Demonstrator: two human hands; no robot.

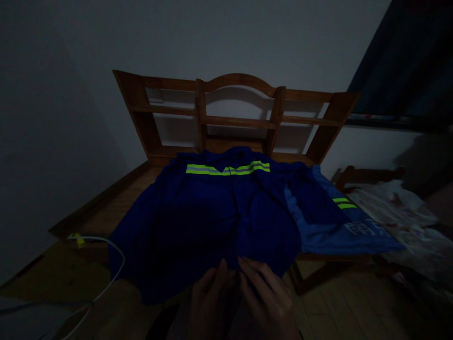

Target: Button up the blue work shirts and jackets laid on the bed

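Note:
A dark blue work jacket (pixel 198 212) lies spread front side up, with a yellow-green and grey reflective band across its chest and its collar toward the back. Its lower edge hangs over the front of the wooden desk (pixel 120 198). At the front opening near the hem, my left hand (pixel 212 288) pinches the jacket's edge. Close beside it on the right, my right hand (pixel 264 288) also has its fingers closed on the cloth. The fingertips nearly meet, and the dim light hides any small fastener between them. One button (pixel 246 220) shows faintly higher up the front.
A lighter blue garment (pixel 329 238) with white lettering lies to the right, partly under the jacket sleeve. Behind stands a wooden shelf unit (pixel 239 120) against the wall. A white cable (pixel 118 269) hangs at the left. A chair (pixel 370 174) and pale plastic bags (pixel 399 208) are at the right.

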